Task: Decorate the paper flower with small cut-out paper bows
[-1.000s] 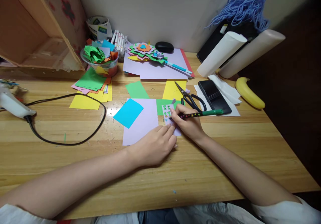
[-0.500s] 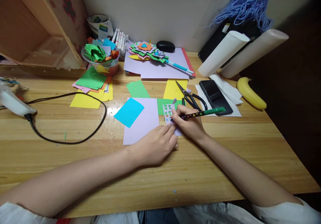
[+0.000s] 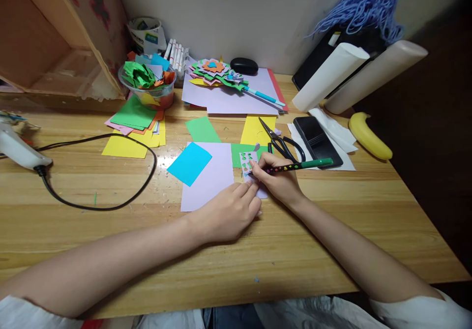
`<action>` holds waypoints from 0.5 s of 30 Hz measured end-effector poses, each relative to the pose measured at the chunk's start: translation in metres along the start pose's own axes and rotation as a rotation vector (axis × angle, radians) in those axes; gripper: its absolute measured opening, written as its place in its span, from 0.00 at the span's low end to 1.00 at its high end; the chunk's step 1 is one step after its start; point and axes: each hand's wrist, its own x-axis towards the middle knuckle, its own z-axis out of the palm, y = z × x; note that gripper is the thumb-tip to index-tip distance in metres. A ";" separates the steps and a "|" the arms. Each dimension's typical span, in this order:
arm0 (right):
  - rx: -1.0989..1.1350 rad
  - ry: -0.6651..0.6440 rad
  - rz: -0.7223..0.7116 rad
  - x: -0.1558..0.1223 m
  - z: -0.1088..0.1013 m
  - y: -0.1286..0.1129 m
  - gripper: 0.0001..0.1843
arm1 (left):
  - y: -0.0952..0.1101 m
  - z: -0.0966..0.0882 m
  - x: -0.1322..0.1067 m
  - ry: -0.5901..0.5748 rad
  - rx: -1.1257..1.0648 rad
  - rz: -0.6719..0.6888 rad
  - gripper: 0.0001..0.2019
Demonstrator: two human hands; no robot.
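My right hand [image 3: 282, 179] is closed round a pen [image 3: 319, 163] with a black, colour-speckled barrel and a green end. The pen's tip points down at a small pale card [image 3: 243, 159] with rows of small shapes, mostly green. At the card's lower edge my left hand [image 3: 234, 211] rests with bent fingers pressed together, holding it down; the fingertips are partly hidden. Under the hands lies lilac paper [image 3: 208, 196], and a blue sheet [image 3: 190, 164] overlaps its left part. Green paper [image 3: 236, 157] reaches under the card. Black-handled scissors [image 3: 282, 147] lie just beyond my right hand.
A phone [image 3: 317, 142] on white tissue and a banana [image 3: 369, 136] lie at right, with white rolls [image 3: 330, 78] behind. Paper flowers [image 3: 217, 75] stand at the back. A scrap tub [image 3: 147, 90], coloured sheets [image 3: 132, 115] and a looped black cable [image 3: 110, 206] are at left.
The camera view has shifted very slightly. Both hands, the pen and the card stay practically where they were.
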 end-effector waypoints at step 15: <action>0.000 -0.003 0.012 0.000 0.000 -0.001 0.18 | 0.000 -0.001 0.001 0.006 0.009 -0.001 0.14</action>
